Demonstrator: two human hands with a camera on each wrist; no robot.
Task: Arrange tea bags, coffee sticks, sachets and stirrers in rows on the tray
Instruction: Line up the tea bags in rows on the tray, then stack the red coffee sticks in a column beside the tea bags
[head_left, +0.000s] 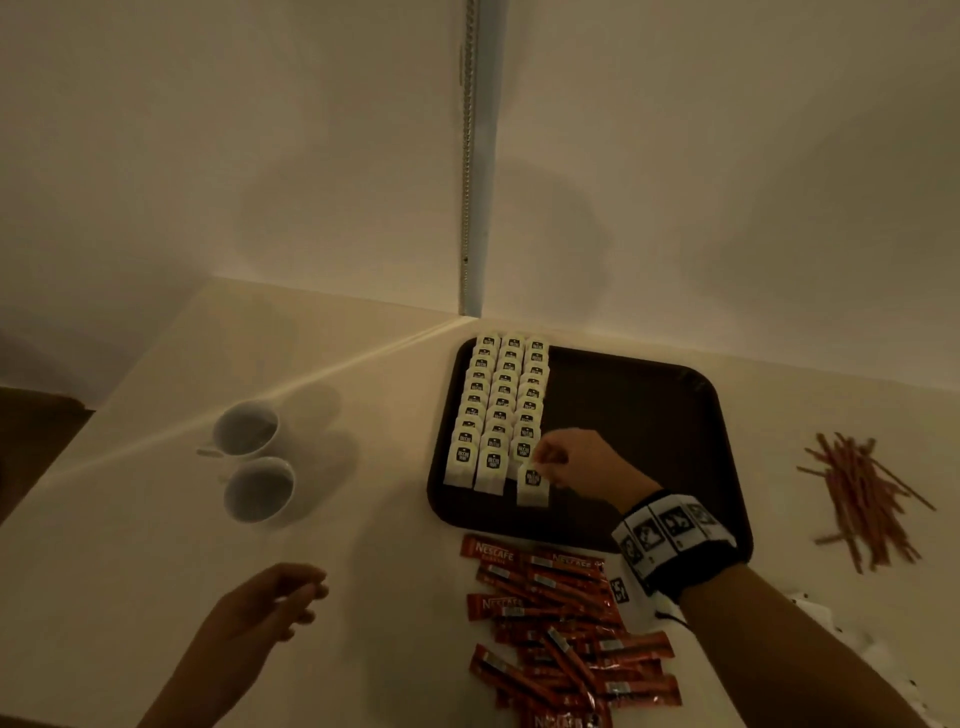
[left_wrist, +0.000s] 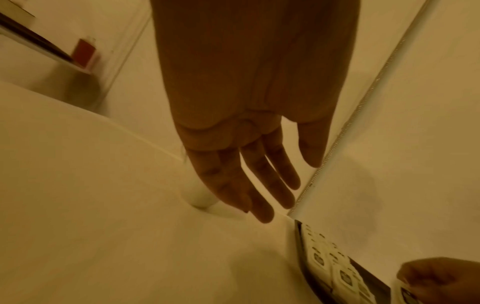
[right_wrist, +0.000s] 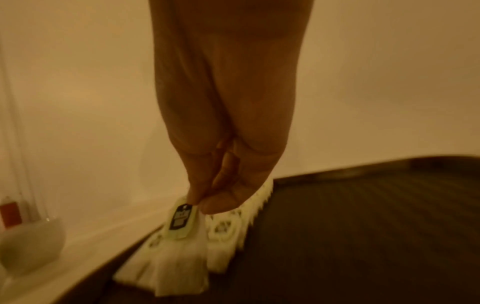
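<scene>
— Hands first, from the head view: what are they doing?
— Right hand (head_left: 566, 460) pinches a tea bag (head_left: 532, 486) by its top edge, over the near left part of the dark tray (head_left: 675, 415). Left hand (head_left: 280, 603) hangs over the bare table (head_left: 130, 571) with fingers loosely curled, holding nothing.
— And around them?
— Just beyond the right hand, three rows of tea bags (head_left: 501, 405) run away along the tray's left side; the pinched bag sits at the near end of the row closest to that hand. Coffee sticks (head_left: 561, 623) lie heaped between the two forearms, just short of the tray. Stirrers (head_left: 862, 499) are piled well off to the right of the right wrist. Two cups (head_left: 254, 462) stand beyond the left hand.
— Left wrist view?
— Left hand (left_wrist: 249, 164) open, fingers nearly straight above the table, a cup (left_wrist: 198, 198) behind them. The tea bag rows (left_wrist: 335, 269) show at lower right.
— Right wrist view?
— Thumb and fingers (right_wrist: 218, 203) of the right hand (right_wrist: 228, 144) squeeze the tea bag (right_wrist: 182, 251) at its label; it hangs over the rows (right_wrist: 231, 226) on the tray (right_wrist: 363, 236).
</scene>
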